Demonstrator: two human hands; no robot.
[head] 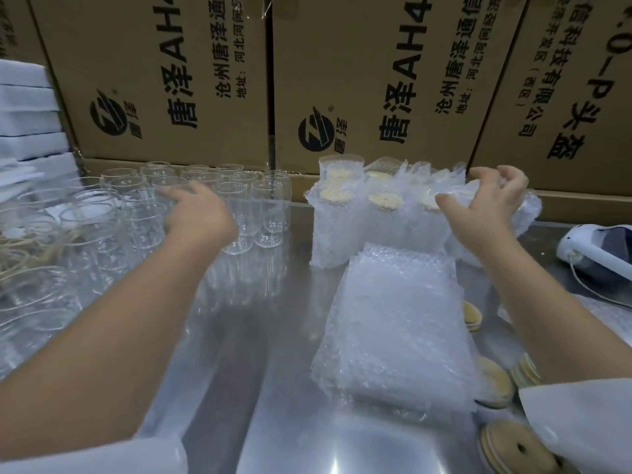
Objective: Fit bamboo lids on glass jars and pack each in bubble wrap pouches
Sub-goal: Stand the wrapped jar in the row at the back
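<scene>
Several empty glass jars stand in rows at the back left of the metal table. My left hand reaches among them, its fingers stretched out onto the rim of one jar; no closed grip shows. At the back right stand several jars with bamboo lids, packed in bubble wrap pouches. My right hand hovers over the rightmost wrapped jar, fingers spread and loosely curved, not closed on it. A stack of empty bubble wrap pouches lies in front. Loose bamboo lids lie at the right front.
Large printed cardboard boxes wall off the back of the table. White foam sheets are stacked at the far left. A white handheld device with a cord lies at the right edge. More glass jars crowd the left edge.
</scene>
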